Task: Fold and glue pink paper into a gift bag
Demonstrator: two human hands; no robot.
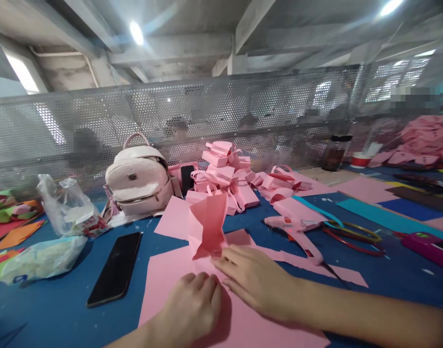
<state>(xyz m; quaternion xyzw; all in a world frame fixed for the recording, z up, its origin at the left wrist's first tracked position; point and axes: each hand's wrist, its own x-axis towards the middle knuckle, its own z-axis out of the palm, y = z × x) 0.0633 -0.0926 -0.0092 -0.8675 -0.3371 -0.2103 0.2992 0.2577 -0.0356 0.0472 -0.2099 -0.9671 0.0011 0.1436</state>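
Observation:
A folded pink paper bag (207, 227) stands upright on a large pink paper sheet (163, 275), its side panel facing me. My right hand (259, 282) lies over the sheet with fingers stretched out, the fingertips touching the foot of the paper bag. Just left of it, my left hand (192, 304) is closed, knuckles up, low over the same sheet; anything inside its fingers is hidden. Beyond the right hand lies a pink glue gun (297, 232) on the table, its nozzle pointing left. Pink paper strips (308, 263) lie between the glue gun and my right wrist.
A black phone (115, 269) and a plastic bag (43, 258) lie to the left on the blue table (69, 319). Behind stand a pale backpack (138, 176) and a heap of pink paper pieces (225, 174). Scissors (355, 237) and a lidded jar (335, 153) are at right.

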